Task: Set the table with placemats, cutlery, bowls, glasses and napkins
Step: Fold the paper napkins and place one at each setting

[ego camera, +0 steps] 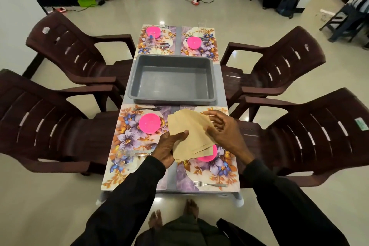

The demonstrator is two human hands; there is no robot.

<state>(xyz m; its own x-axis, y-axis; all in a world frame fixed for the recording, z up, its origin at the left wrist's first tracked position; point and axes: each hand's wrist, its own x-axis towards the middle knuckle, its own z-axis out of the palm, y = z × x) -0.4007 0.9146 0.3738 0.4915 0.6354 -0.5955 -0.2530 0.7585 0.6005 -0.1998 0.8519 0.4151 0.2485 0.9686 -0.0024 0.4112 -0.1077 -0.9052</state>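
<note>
Napkins: where?
— Beige stack, fanned loose. Held in the air over the near-right placemat, half hiding the near-right bowl, pink.

Hands?
— Left hand clamps the stack's lower left corner, thumb on top, fingers under. Right hand has its fingers curled onto the right edge, pinching the upper sheets.

What is laid?
— 4 floral mats, 2 near, 2 far, 1 pink bowl on each. Near-left placemat carries the near-left bowl, a fork along its far edge and a clear glass toward its near end; upright or tipped, I cannot tell. A second fork lies along the near edge of the near-right placemat. The far mats show glasses and cutlery, too small to note further.

Middle?
— Grey tub sits between the near and far mats. 4 dark brown chairs, 2 on each side of the table.
</note>
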